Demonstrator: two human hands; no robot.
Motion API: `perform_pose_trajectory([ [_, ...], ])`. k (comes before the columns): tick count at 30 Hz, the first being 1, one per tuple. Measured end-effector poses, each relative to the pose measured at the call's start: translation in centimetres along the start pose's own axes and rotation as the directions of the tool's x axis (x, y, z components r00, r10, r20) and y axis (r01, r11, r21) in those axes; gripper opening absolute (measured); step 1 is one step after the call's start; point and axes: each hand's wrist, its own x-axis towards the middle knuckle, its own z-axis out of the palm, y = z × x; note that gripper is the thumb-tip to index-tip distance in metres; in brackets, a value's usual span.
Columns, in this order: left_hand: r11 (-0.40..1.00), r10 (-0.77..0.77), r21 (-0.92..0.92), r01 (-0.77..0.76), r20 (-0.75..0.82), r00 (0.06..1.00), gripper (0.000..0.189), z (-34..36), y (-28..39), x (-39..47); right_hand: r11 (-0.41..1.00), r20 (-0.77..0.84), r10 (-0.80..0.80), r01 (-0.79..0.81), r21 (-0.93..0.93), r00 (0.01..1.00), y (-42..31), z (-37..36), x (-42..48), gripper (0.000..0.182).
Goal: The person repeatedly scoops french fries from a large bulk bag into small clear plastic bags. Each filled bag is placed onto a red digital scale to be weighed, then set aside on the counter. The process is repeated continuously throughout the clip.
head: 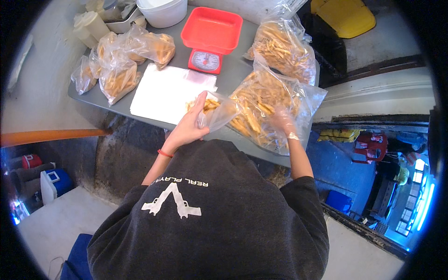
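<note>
My left hand (189,122) grips a small clear plastic bag (225,108) partly filled with yellow-brown snack sticks (211,105). Its mouth faces right, towards a large open plastic bag (308,96) of the same sticks (250,117). My right hand (282,120) reaches in at that large bag, blurred by motion; clear plastic shines around its wrist. Whether its fingers hold any sticks cannot be made out. Beneath the left hand lies a stack of flat plastic bags (164,92). Behind the stack stands a red kitchen scale (205,61) with a red tray (211,28).
Several filled bags (119,82) sit on the grey table (231,66) at left. Another large bag of sticks (283,45) stands at back right. A white tub (162,12) and plastic containers (91,28) line the back left. An orange pole (56,136) runs along the left.
</note>
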Motion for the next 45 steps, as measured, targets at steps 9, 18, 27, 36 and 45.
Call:
perform_pose_trajectory([
  [9, 0.988, -0.146, -0.033, 0.148, 0.046, 0.988, 0.088, -0.6, 1.1, -0.1, 0.988, 0.058, -0.118, 0.111, 0.105, 0.991, -0.1, -10.6, -4.8, 0.047],
  [18, 0.999, -0.007, 0.040, 0.005, 0.032, 0.999, 0.087, -0.1, 0.2, 0.7, 0.999, -0.052, -0.019, 0.021, 0.046, 0.998, 3.1, -7.2, -2.0, 0.046],
  [27, 0.992, -0.108, -0.059, 0.108, 0.010, 0.994, 0.091, -0.3, 1.0, 0.6, 0.998, 0.051, -0.008, 0.005, 0.059, 0.999, 1.9, -10.2, -1.6, 0.033],
  [36, 0.998, 0.011, 0.067, -0.012, 0.013, 1.000, 0.089, -0.3, 0.2, 1.8, 0.949, 0.230, 0.003, -0.076, 0.308, 0.973, -0.6, -14.1, -3.0, 0.042],
  [45, 0.990, -0.123, -0.058, 0.125, 0.042, 0.991, 0.088, -0.6, 2.4, 2.0, 0.963, 0.309, -0.132, 0.047, 0.266, 0.942, -4.0, -16.0, -5.3, 0.052],
])
